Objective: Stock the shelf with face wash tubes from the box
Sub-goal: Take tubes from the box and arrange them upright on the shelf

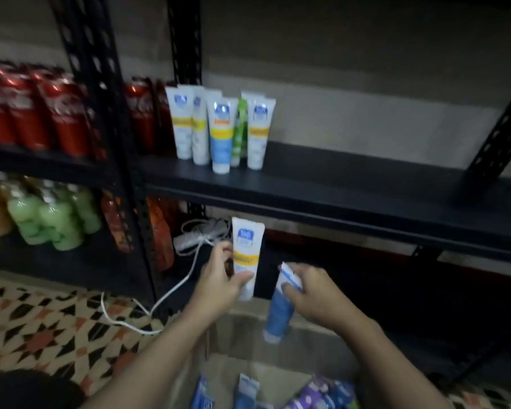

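My left hand (pixel 219 287) grips a white face wash tube with a yellow band (pixel 246 246), held upright below the shelf board. A blue tube (pixel 278 314) hangs cap-down from my right hand (pixel 316 293), which pinches its crimped top. Both hands are above the open cardboard box (pixel 248 326), where more blue and purple tubes (pixel 316 391) lie. Several tubes (pixel 222 134) stand caps-down in a group at the left end of the black shelf (pixel 351 190).
Red cans (pixel 30 113) fill the shelf to the left, past a black upright post (pixel 109 119). Green and orange bottles (pixel 53 216) stand below them. A white power strip and cable (pixel 195 234) lie on the lower shelf. To the right of the standing tubes the shelf board is bare.
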